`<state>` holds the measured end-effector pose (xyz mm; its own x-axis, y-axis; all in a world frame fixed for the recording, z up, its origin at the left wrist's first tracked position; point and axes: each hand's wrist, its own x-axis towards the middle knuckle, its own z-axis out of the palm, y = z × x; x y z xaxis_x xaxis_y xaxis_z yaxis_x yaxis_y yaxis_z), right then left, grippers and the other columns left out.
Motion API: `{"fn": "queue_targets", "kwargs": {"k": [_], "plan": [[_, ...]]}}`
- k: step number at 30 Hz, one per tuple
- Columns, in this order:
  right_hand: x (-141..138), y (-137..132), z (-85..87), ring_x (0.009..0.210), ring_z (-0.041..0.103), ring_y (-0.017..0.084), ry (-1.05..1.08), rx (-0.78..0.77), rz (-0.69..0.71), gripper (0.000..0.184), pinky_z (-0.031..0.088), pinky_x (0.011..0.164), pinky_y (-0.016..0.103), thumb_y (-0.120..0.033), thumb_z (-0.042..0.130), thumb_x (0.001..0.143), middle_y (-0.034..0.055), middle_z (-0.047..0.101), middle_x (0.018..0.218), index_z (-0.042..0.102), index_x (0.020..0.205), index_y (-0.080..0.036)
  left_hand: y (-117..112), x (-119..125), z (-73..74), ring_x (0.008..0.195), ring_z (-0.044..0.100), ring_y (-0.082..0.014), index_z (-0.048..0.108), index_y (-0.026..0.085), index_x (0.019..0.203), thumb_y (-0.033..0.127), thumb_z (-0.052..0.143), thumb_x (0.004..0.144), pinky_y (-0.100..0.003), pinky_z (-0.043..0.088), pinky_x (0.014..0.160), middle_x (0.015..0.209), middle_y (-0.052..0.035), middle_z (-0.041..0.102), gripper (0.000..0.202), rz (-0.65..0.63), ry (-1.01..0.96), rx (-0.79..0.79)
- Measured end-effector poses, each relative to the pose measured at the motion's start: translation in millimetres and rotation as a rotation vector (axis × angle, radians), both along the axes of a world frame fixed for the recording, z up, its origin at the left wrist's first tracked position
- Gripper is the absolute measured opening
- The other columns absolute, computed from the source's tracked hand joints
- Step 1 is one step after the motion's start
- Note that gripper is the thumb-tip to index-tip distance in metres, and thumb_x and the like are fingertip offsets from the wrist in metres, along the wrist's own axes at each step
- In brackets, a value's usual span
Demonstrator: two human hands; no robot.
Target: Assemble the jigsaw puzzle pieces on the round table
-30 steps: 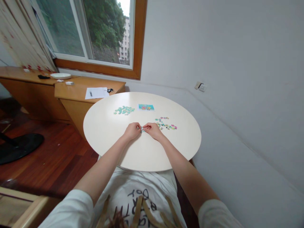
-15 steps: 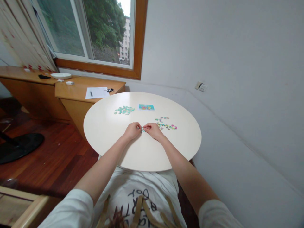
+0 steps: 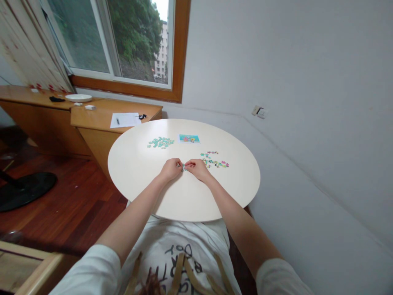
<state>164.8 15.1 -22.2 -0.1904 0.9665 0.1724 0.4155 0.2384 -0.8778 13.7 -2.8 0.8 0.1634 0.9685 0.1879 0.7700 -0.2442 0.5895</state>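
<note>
Over the middle of a white oval table (image 3: 187,196), my left hand (image 3: 172,169) and my right hand (image 3: 198,168) meet almost fingertip to fingertip. Both are closed in a pinch on small jigsaw puzzle pieces (image 3: 184,168), which the fingers partly cover. Whether these pieces are joined I cannot tell. Just past my right hand lie several colourful puzzle pieces (image 3: 222,164), some seemingly linked. A loose heap of pale green pieces (image 3: 161,142) is farther off to the left. Behind my hands rests a picture card (image 3: 189,139) with a turquoise background and bright figures.
Left of the table stands a wooden desk (image 3: 147,110) holding a paper sheet (image 3: 124,120) and a white plate (image 3: 79,98). A wall with a socket (image 3: 261,113) borders the right side. A black round base (image 3: 27,190) is on the floor.
</note>
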Motion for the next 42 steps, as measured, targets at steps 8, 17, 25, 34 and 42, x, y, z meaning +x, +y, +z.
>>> {"fn": "queue_targets", "kwargs": {"k": [8,17,25,34,42], "plan": [[2.9,-1.3,-4.0,0.055,0.046,0.009,-0.037,0.133,-0.022,0.017,0.037,0.055,0.022,-0.015,0.052,0.071,-0.0026,0.056,0.060,0.068,0.077,-0.016,1.6,-1.6,-2.7,0.061,0.052,-0.0128,0.069,0.014,0.077,0.012,0.055,0.072,-0.022,0.036,0.058,0.066,-0.0024,0.063,0.015,0.001,-0.030,0.023],[4.4,-3.7,-3.9,0.065,0.050,0.011,-0.155,0.299,-0.015,0.023,0.040,0.065,0.025,-0.006,0.050,0.072,0.0000,0.058,0.071,0.069,0.069,-0.019,5.2,-2.6,-5.6,0.055,0.047,-0.0115,0.068,0.013,0.075,0.012,0.052,0.070,-0.022,0.033,0.054,0.057,0.0008,0.056,0.017,0.075,-0.103,0.054],[2.2,-4.2,-4.6,0.064,0.050,0.011,-0.203,0.286,-0.001,0.030,0.040,0.065,0.024,-0.002,0.048,0.074,0.0009,0.057,0.072,0.072,0.069,-0.020,3.8,-2.7,-2.3,0.054,0.045,-0.0111,0.067,0.012,0.074,0.012,0.052,0.069,-0.022,0.031,0.053,0.056,0.0013,0.053,0.017,0.081,-0.114,0.038],[3.4,-1.4,-6.8,0.065,0.050,0.011,-0.213,0.272,0.006,0.032,0.039,0.065,0.024,0.000,0.048,0.073,0.0004,0.056,0.072,0.072,0.069,-0.021,5.5,-2.8,-4.2,0.053,0.044,-0.0108,0.067,0.013,0.075,0.012,0.051,0.068,-0.021,0.030,0.052,0.054,0.0023,0.051,0.017,0.079,-0.112,0.039],[2.8,-3.3,-5.0,0.066,0.051,0.012,-0.210,0.282,0.008,0.032,0.039,0.065,0.024,-0.001,0.047,0.073,0.0011,0.058,0.072,0.072,0.070,-0.020,6.0,-3.4,-5.6,0.053,0.044,-0.0110,0.067,0.013,0.074,0.013,0.052,0.069,-0.022,0.030,0.052,0.054,0.0024,0.051,0.016,0.077,-0.115,0.043]]}}
